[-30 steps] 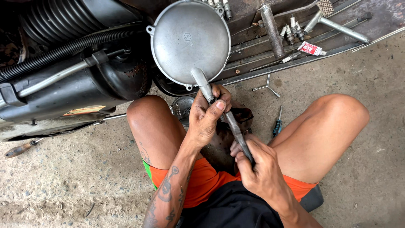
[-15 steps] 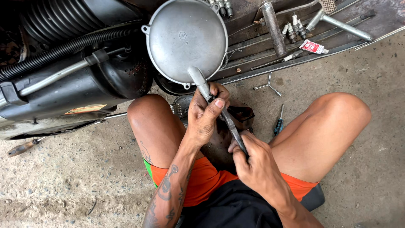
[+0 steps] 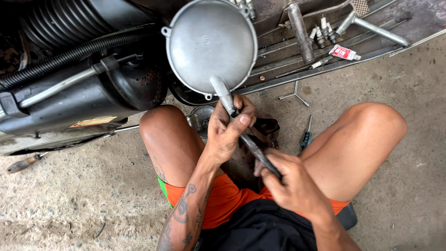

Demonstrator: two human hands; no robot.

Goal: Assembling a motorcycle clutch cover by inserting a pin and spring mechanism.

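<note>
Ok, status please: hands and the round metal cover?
Left hand grips cover's stem. Right hand holds dark tool against it. Round metal cover raised, nothing blocking.

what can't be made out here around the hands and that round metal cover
Head view:
- Tip of the dark tool: hidden under the left hand, where it meets the round metal cover neck.
- Tool handle: buried in the right hand.
- Black machine body: cut off by the left and top edges.
- Small parts on the metal tray: too small to identify.

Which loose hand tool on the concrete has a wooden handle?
The one far left, beside the black machine; the screwdriver has a blue-green handle.
</note>
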